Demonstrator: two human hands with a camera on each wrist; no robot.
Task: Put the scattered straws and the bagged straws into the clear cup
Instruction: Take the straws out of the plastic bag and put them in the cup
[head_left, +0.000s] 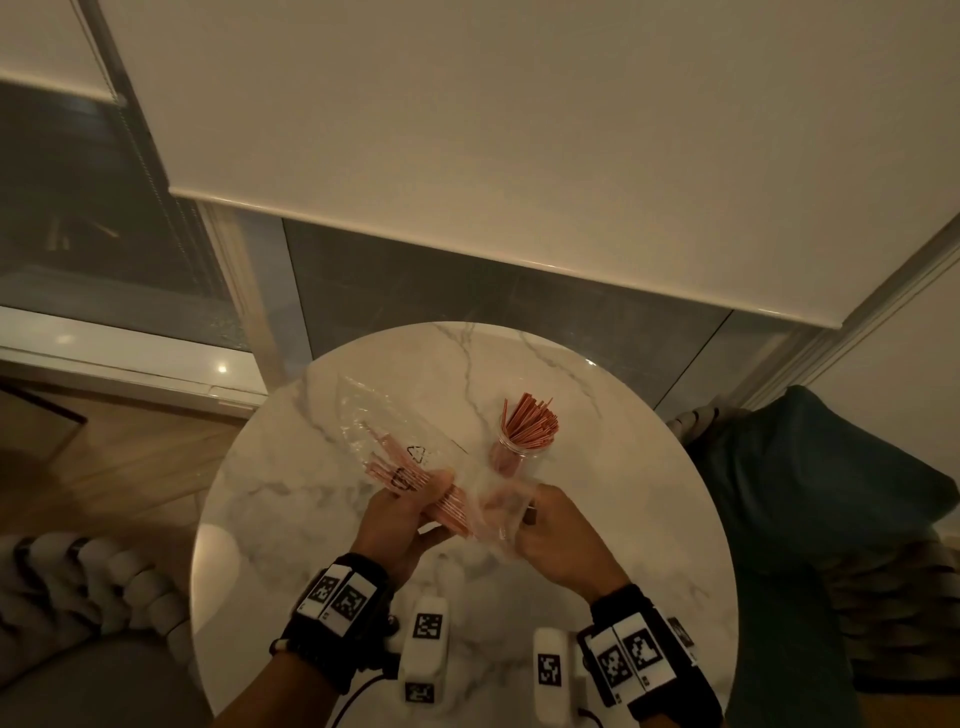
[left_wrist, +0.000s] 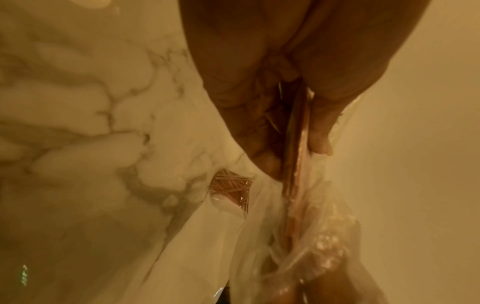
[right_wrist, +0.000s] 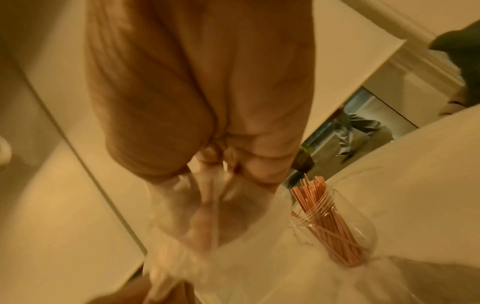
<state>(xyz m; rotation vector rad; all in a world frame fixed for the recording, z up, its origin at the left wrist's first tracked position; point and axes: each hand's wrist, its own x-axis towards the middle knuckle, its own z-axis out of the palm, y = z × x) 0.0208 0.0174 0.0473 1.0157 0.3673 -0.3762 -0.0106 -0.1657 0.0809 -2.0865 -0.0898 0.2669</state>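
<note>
A clear cup (head_left: 519, 449) full of orange straws (head_left: 530, 423) stands upright right of the middle of the round marble table (head_left: 291, 499). Just in front of it I hold a crinkled clear plastic bag (head_left: 384, 436) above the table, with a bundle of orange straws (head_left: 410, 475) inside. My left hand (head_left: 426, 491) grips the bundle through the plastic; the left wrist view shows fingers (left_wrist: 319, 142) pressed on the straws (left_wrist: 296, 156). My right hand (head_left: 524, 512) pinches the bag's loose end (right_wrist: 207, 216) next to the cup (right_wrist: 335, 226).
Two white marker-tagged devices (head_left: 428, 644) (head_left: 550, 670) lie at the table's near edge between my wrists. A dark teal seat (head_left: 810, 483) stands to the right, and a knitted cushion (head_left: 78, 587) lies at the left. A window blind hangs behind the table.
</note>
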